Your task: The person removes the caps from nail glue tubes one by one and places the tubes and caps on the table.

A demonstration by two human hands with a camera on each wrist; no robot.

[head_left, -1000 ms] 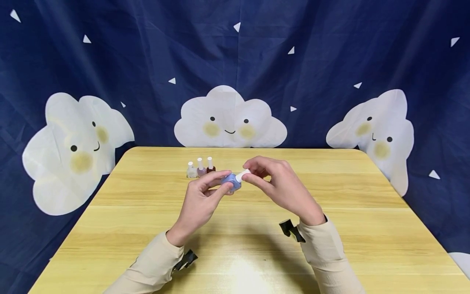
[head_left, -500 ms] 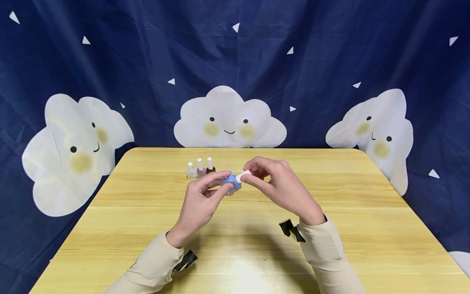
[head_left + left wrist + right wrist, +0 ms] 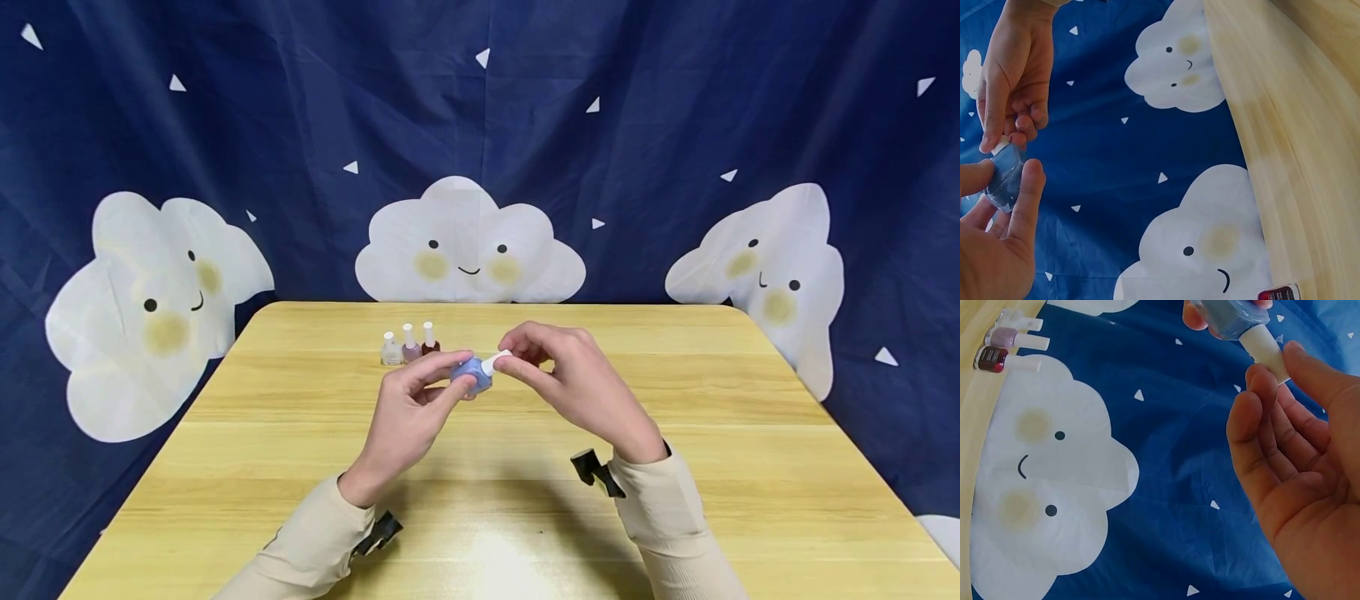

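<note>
Left hand [image 3: 405,421]: grips the blue bottle [image 3: 480,372] between thumb and fingers.
Right hand [image 3: 576,385]: pinches the bottle's white cap [image 3: 494,362].
Blue bottle: aloft over the table [image 3: 750,400], tilted, cap to the right.
Row: clear bottle [image 3: 392,353], lilac bottle [image 3: 411,352], red bottle [image 3: 431,347], left to right, beyond the left hand.
Backdrop: cloud-print curtain [image 3: 300,108] past the far edge.

Blue bottle [image 3: 470,377] looks like glossy glass, white cap [image 3: 495,362] smooth plastic, tabletop [image 3: 750,417] kinda shiny wood grain, backdrop [image 3: 645,150] just creased cloth.
</note>
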